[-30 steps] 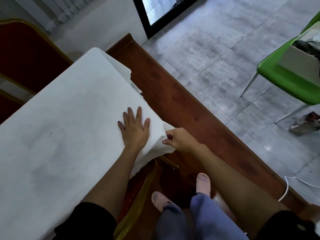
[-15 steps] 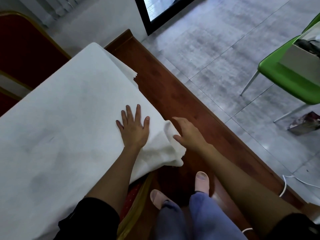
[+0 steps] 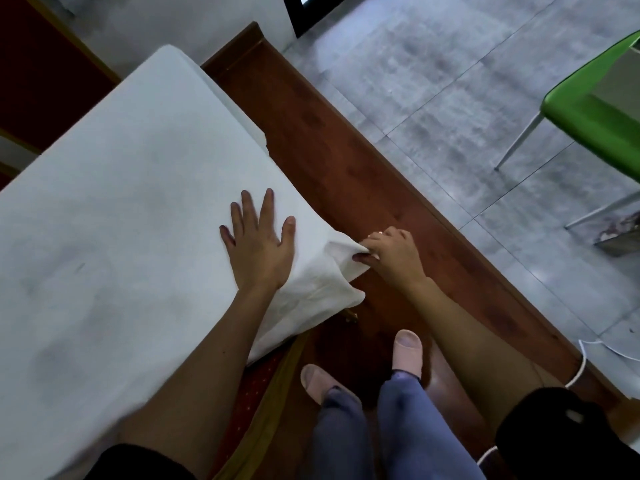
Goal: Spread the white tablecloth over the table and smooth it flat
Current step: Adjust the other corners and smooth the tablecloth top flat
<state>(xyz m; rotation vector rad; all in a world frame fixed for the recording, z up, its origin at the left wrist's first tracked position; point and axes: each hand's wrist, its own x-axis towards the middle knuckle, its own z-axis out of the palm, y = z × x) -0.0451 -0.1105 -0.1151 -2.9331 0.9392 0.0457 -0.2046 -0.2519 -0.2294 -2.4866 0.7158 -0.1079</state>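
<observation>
Looking soft and light, the white tablecloth (image 3: 121,202) covers the tabletop and bunches by the right hand (image 3: 393,254), whose fingers (image 3: 372,244) pinch its floppy corner, probably a good place to pull. The left hand (image 3: 258,247) presses flat, fingers straight.

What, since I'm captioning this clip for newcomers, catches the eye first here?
The white tablecloth fills the left half of the view. The left hand lies flat on it near its corner, while the right hand pinches the hanging corner beside it. A bright green chair stands at the far right.
</observation>
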